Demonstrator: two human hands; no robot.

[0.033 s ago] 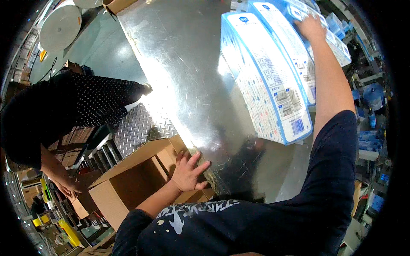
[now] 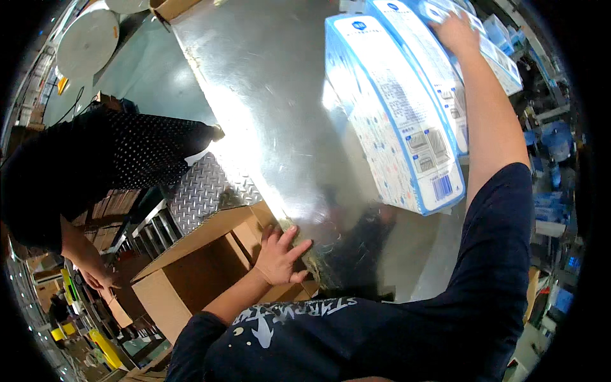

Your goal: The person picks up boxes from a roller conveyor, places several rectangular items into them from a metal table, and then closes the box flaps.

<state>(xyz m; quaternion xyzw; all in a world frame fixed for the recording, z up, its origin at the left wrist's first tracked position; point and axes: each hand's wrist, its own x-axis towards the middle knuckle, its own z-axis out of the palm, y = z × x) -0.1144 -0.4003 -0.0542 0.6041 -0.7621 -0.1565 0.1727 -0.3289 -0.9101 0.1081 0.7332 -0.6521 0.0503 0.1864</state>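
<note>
My left hand (image 2: 279, 260) lies with fingers spread at the metal table's near left edge, over a flap of an open cardboard box (image 2: 167, 294). On the right of the table (image 2: 280, 102), tall blue-and-white packs stand close together: a front pack (image 2: 401, 121), a second pack (image 2: 439, 83) and another pack (image 2: 499, 60) at the far right. My right arm stretches past them, and my right hand (image 2: 457, 35) bends over the far end of the packs, fingers curled against the second one. Its fingertips are partly hidden.
To the left, another person's hand (image 2: 95, 270) is by a smaller carton (image 2: 118, 309). Beyond the open box are rollers (image 2: 159, 229) and a diamond-plate metal sheet (image 2: 203, 188). More blue packs (image 2: 499, 35) stand at the far right.
The packs have shifted slightly left, and my right hand has moved the same way with them. My left hand stays in place.
</note>
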